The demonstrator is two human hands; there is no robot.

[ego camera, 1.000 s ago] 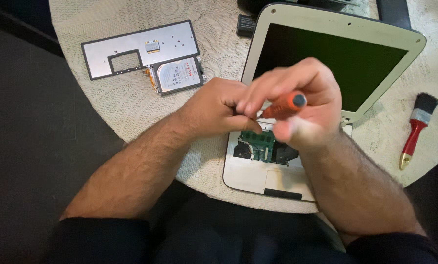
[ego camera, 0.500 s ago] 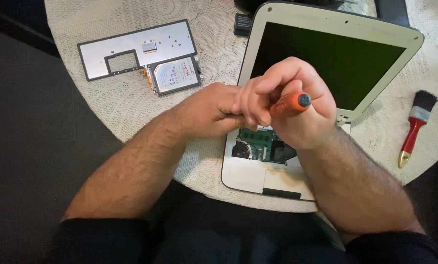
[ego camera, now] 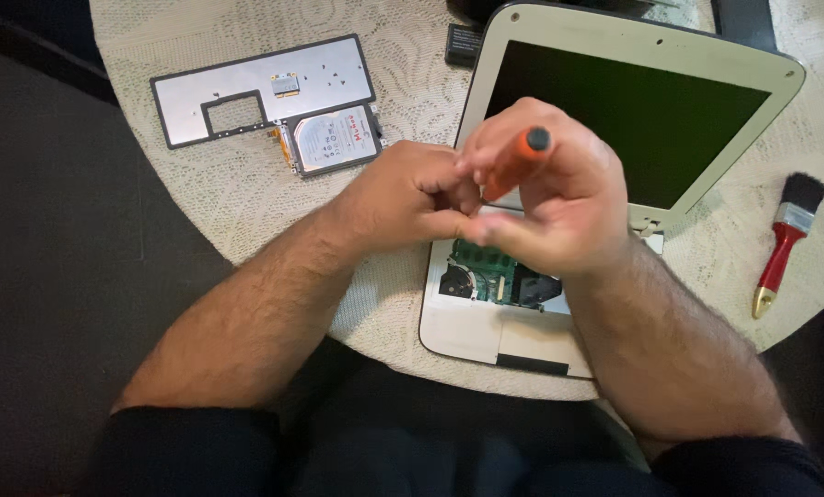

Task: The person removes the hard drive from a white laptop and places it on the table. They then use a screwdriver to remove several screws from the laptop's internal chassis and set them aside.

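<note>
**Inspector:** Status of the hands?

**Assistant:** The right hand (ego camera: pixel 559 207) is closed around the orange-handled screwdriver (ego camera: pixel 515 164), centre frame, with the handle's butt pointing up toward the camera. The left hand (ego camera: pixel 407 198) is curled, its fingertips pressed against the right hand's just below the handle. I cannot tell whether they pinch the shaft or some small part, because the tip is hidden.

**Inspector:** And the unit being worked on?

**Assistant:** The white laptop (ego camera: pixel 472 327) lies open directly beneath both hands. Its keyboard is off and the green circuit board (ego camera: pixel 486 262) is exposed. By my judgement this is a disassembly step, with the tool raised above the board rather than seated in it. The next move calls for lowering the tip squarely onto a fastener and keeping it clear of the bare board.

**Inspector:** Surface and surroundings?

**Assistant:** The surface is a round table under a pale lace cloth (ego camera: pixel 246 193). At upper left lie a detached keyboard plate (ego camera: pixel 246 87) and, touching it, a hard drive (ego camera: pixel 336 138). A red-handled brush (ego camera: pixel 785 244) lies at the right edge. The floor (ego camera: pixel 44 276) at left is dark.
</note>
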